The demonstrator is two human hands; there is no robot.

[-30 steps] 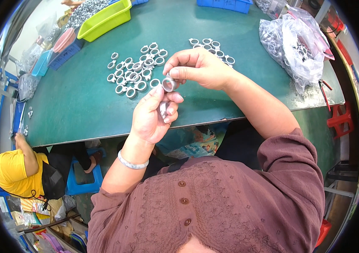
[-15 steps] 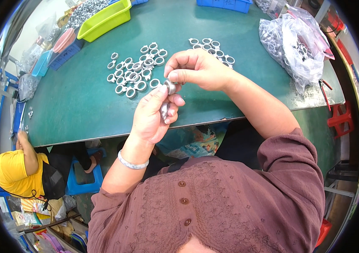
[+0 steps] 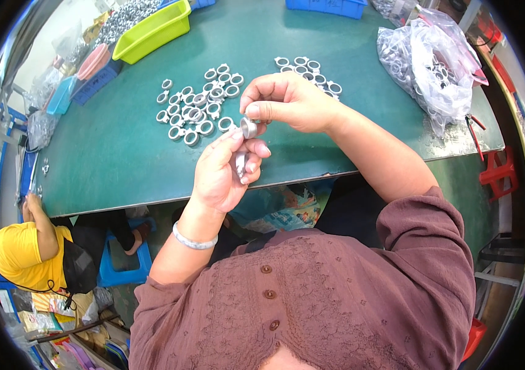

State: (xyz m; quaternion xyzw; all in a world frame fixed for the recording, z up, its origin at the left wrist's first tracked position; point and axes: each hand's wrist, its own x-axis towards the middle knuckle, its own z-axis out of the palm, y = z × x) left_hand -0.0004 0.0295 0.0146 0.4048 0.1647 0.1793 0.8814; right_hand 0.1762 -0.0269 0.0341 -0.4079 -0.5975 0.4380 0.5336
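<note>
Above the near edge of the table, my left hand (image 3: 219, 169) and my right hand (image 3: 293, 102) meet at one silvery metal ring (image 3: 249, 128). My left thumb and fingers grip its lower side, while the thumb and forefinger of my right hand pinch its upper edge. A second metal piece (image 3: 241, 164) is tucked in the curled lower fingers of my left hand; its full shape is hidden. Beyond my left hand lies a loose cluster of metal rings with small lugs (image 3: 195, 115). More such rings (image 3: 317, 78) lie behind my right hand, which partly covers them.
The green table (image 3: 121, 160) carries a lime basket (image 3: 153, 32), a blue bin (image 3: 327, 7) and a clear bag of rings (image 3: 435, 77). Red-handled pliers (image 3: 476, 132) lie at the right edge. A co-worker in yellow (image 3: 28, 253) sits at the left.
The ring between my hands has turned a little, so more of its opening shows. My left thumb has slid slightly lower on it. Both arms stay in place.
</note>
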